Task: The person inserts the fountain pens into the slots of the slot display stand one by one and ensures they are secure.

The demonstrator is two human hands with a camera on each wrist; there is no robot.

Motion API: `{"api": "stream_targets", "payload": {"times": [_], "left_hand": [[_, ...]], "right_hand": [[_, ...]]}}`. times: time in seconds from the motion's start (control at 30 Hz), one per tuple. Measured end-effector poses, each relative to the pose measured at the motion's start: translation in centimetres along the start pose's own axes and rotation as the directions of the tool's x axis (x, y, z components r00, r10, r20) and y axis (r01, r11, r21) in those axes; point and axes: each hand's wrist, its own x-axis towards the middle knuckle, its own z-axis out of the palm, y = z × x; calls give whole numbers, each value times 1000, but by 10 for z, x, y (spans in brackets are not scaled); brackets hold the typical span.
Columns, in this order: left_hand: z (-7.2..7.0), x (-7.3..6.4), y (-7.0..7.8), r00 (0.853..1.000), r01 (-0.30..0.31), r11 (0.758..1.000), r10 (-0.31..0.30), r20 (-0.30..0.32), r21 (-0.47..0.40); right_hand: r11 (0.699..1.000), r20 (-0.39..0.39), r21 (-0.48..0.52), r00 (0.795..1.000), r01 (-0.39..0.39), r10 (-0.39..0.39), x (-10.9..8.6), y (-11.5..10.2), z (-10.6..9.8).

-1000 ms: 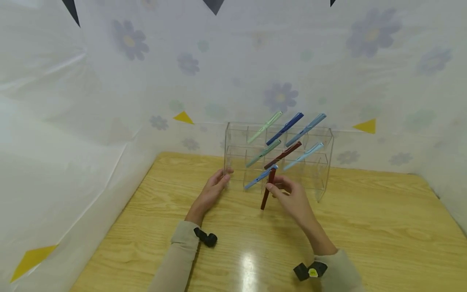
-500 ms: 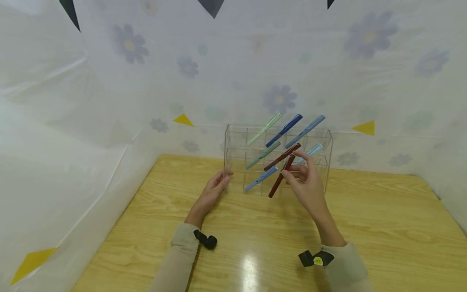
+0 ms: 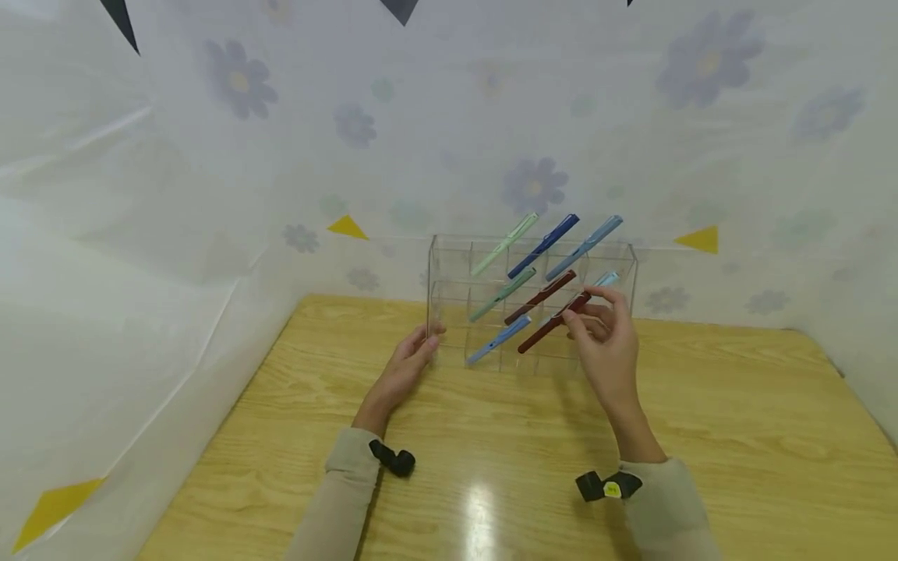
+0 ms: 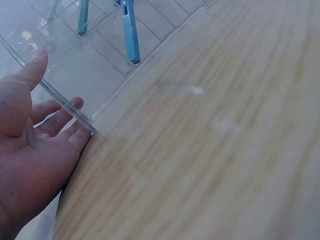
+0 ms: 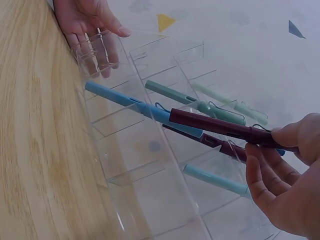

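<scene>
My right hand (image 3: pixel 606 343) pinches a dark red pen (image 3: pixel 554 321) by its clip end, between thumb and fingers. In the right wrist view the pen (image 5: pixel 215 126) slants in front of the clear compartment pen holder (image 5: pixel 192 200), its far end over a blue pen (image 5: pixel 117 97). My left hand (image 3: pixel 400 378) holds the left side of the holder; in the left wrist view the thumb and fingers lie on either side of its edge (image 4: pixel 55 95). In the holder's bottom row leans the blue pen (image 3: pixel 500 340). Above it lean a green pen (image 3: pixel 502 294) and another dark red pen (image 3: pixel 540 298).
A light blue pen (image 3: pixel 609 278) is partly hidden behind the right hand. Along the top row lean a pale green pen (image 3: pixel 505 244), a dark blue pen (image 3: pixel 543 245) and a grey-blue pen (image 3: pixel 585 248). The holder stands on a wooden table (image 3: pixel 435 436) before a flowered sheet (image 3: pixel 449 117).
My right hand has carried the dark red pen up and rightward to the holder's lower right part, and the pen has tilted from near upright to a slant. The left hand stays put.
</scene>
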Motion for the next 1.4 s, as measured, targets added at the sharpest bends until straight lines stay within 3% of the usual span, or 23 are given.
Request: {"api": "stream_targets", "payload": {"times": [0.3,0.6,1.07,1.4], "left_hand": [[0,-1,3,1000,24,1000,-24,-4,0],[0,-1,1,1000,18,1000,-18,-4,13],[1,1,2,1000,13,1000,-13,-9,12],[0,0,3,1000,19,1000,-19,-11,18]], "right_hand": [[998,-76,-69,997,1,-6,0,6,7],[991,-40,-124,997,56,-61,-7,-4,19],[987,42,-155,999,36,-30,-12,11,25],[970,24,-242,999,30,-25,-12,17,24]]}}
